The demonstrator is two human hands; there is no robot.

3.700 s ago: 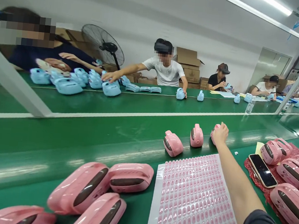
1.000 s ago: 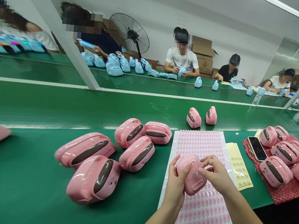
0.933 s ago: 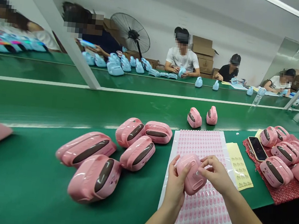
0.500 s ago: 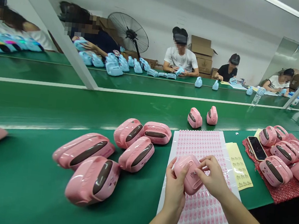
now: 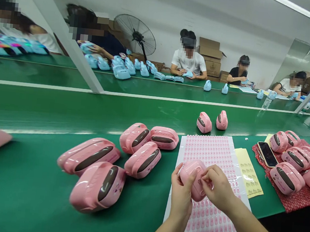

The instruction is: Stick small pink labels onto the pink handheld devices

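I hold a pink plastic device (image 5: 191,173) over a white sheet of small pink stickers (image 5: 209,151). My left hand (image 5: 181,194) wraps its left side, thumb on top. The fingers of my right hand (image 5: 218,187) are curled and pressed onto the device's right face. Several more pink devices (image 5: 139,155) lie in a cluster on the green table to the left.
Two pink devices (image 5: 211,122) stand on the conveyor belt (image 5: 89,109) beyond the sheet. A yellow backing strip (image 5: 248,174), a phone (image 5: 267,154) and several pink devices on a red mat (image 5: 290,202) lie right. Other people handle blue devices (image 5: 121,72) across the belt. A fan (image 5: 137,36) stands behind.
My right hand, earlier stretched to the conveyor, is now back on the held device. Over the last second its fingers slid closer onto the device's face; the two belt devices drifted slightly right.
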